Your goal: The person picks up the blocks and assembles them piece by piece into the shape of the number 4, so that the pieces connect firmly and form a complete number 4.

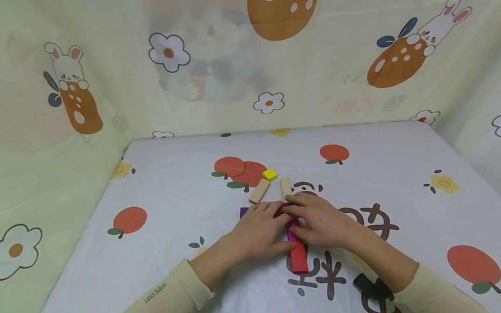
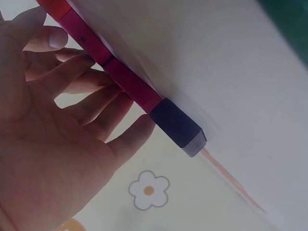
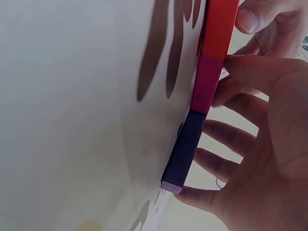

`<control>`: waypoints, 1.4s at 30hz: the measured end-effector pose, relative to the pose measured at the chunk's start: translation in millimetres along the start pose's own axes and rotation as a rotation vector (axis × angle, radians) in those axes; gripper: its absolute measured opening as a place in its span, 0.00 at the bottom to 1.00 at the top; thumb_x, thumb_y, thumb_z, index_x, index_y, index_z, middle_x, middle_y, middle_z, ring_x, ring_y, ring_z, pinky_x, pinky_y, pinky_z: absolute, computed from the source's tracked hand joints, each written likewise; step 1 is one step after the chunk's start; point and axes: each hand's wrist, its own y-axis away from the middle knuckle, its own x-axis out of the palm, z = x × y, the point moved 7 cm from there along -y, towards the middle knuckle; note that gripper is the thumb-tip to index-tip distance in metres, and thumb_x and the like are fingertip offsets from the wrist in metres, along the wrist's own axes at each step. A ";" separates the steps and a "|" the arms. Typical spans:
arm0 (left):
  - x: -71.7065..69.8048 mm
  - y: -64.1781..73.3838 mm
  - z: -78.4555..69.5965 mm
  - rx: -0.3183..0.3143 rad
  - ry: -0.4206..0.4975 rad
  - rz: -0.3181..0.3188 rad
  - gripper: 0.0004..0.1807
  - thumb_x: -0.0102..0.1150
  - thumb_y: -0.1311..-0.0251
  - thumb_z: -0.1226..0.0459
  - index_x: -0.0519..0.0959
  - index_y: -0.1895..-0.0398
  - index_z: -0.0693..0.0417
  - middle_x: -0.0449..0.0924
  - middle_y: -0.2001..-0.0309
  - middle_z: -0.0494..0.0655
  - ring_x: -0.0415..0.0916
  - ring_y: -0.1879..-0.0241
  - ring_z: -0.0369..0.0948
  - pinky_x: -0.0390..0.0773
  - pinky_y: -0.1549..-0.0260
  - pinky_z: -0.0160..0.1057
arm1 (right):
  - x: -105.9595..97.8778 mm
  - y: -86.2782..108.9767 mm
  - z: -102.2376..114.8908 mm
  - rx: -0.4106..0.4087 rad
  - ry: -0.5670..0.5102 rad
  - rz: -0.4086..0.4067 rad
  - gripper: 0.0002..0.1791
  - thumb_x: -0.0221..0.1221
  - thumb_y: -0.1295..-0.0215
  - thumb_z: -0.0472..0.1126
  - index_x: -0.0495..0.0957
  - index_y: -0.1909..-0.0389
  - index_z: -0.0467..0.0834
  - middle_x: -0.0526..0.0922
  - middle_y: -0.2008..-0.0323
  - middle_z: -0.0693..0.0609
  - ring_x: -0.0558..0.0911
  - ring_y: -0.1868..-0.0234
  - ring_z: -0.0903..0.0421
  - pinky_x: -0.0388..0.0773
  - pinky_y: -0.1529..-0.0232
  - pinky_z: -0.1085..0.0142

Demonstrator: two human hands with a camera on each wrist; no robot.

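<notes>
In the head view, a red block (image 1: 299, 259) and a magenta block (image 1: 293, 228) lie end to end, pointing towards the person. At their far end a dark purple piece (image 1: 243, 212) shows past the left fingers; the hands hide much of this row. My left hand (image 1: 254, 233) has its fingers spread over the purple part, thumb beside the red block. My right hand (image 1: 322, 221) reaches in from the right, thumb at the magenta block (image 3: 208, 84). Its other fingers touch the dark purple block (image 3: 185, 151) with straight, spread fingertips.
Just beyond the hands lie two plain wooden blocks (image 1: 259, 191) and a yellow block (image 1: 270, 174). A black object (image 1: 371, 286) sits beside the right sleeve. The white tablecloth (image 1: 184, 178) has printed fruit and lettering; a patterned curtain (image 1: 215, 111) stands behind.
</notes>
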 end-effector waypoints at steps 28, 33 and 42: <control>-3.1 -4.7 -0.4 0.021 -0.019 0.015 0.35 0.58 0.32 0.40 0.72 0.25 0.39 0.69 0.26 0.46 0.66 0.26 0.46 0.68 0.27 0.52 | 2.4 2.2 -7.1 0.013 -0.007 -0.022 0.28 0.67 0.36 0.48 0.79 0.34 0.48 0.72 0.27 0.43 0.66 0.25 0.37 0.64 0.32 0.28; -3.9 -5.5 2.2 0.035 -0.002 0.023 0.33 0.59 0.31 0.41 0.73 0.27 0.39 0.70 0.26 0.46 0.67 0.27 0.46 0.70 0.28 0.54 | 3.4 2.1 -7.4 0.010 -0.011 -0.027 0.27 0.67 0.35 0.48 0.80 0.35 0.48 0.72 0.27 0.44 0.66 0.25 0.37 0.64 0.32 0.28; -8.7 -3.0 4.1 0.035 0.012 0.028 0.30 0.59 0.30 0.43 0.74 0.27 0.38 0.70 0.26 0.44 0.65 0.26 0.46 0.69 0.29 0.58 | 2.3 2.9 -8.3 0.015 0.003 -0.030 0.28 0.67 0.36 0.49 0.80 0.35 0.49 0.72 0.27 0.45 0.66 0.26 0.38 0.64 0.33 0.27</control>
